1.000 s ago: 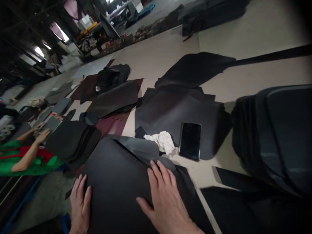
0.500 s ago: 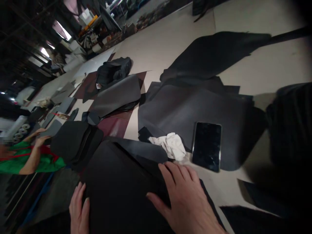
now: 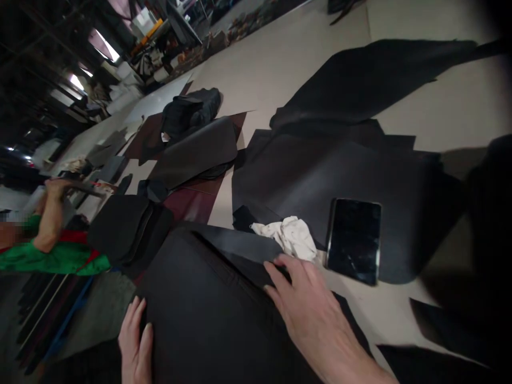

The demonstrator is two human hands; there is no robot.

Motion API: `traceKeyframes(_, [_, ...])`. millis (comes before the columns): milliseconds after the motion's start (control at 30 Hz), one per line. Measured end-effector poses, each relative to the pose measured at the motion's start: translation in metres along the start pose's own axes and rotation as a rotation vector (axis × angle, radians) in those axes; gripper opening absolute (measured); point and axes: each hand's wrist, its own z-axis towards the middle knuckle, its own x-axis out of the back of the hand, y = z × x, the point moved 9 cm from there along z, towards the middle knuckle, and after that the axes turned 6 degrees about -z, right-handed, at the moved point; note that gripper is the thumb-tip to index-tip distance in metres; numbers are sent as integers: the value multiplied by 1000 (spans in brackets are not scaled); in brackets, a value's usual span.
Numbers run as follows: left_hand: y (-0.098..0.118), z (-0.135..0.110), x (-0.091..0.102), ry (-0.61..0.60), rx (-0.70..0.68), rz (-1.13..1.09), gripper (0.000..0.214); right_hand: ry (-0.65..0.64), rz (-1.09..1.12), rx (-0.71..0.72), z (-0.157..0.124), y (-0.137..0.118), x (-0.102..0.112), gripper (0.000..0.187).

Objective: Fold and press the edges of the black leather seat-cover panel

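Note:
A large black sheet that looks like leather [image 3: 200,314] lies in front of me on others like it. My left hand [image 3: 135,341] rests against its left edge, fingers extended and thumb apart, gripping nothing that I can see. Over the right edge of the pile is my right hand [image 3: 310,306], its fingers bent and its thumb a little apart from the forefinger. The fingertips touch the pile near a dark grey flap [image 3: 244,248]. A crumpled white cloth [image 3: 295,237] sits just beyond that hand, with a black phone or tablet [image 3: 354,240] to its right.
Wide dark sheets [image 3: 296,165] cover the table [image 3: 260,85] behind the cloth. Further left are a folded dark bundle [image 3: 192,114] and stacked dark pieces [image 3: 120,226]. A co-worker in a green top [image 3: 52,256] stands at the far left, arm raised.
My right hand has drawn its fingers and thumb closer together at the pile's edge. My left hand stays at the left edge. The co-worker's arm has lifted. The view has shifted slightly.

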Motion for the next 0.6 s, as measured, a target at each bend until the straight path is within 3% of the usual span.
traceKeyframes(67, [-1,0,0,1,-5,1,51,72,71,29,-3,-6,18,26])
traceKeyframes(167, [-5,0,0,7,-5,-5,52,-19,210,39,-14,-10,26,30])
traceKeyframes(233, [-7,0,0,14,-3,-12,52,-92,195,67,-25,-15,27,35])
traceKeyframes(367, [-9,-1,0,24,-7,-16,51,-48,124,123,-41,-22,38,49])
traceKeyframes(600, [-12,-4,1,34,-30,-83,48,-89,303,118,-51,-27,49,38])
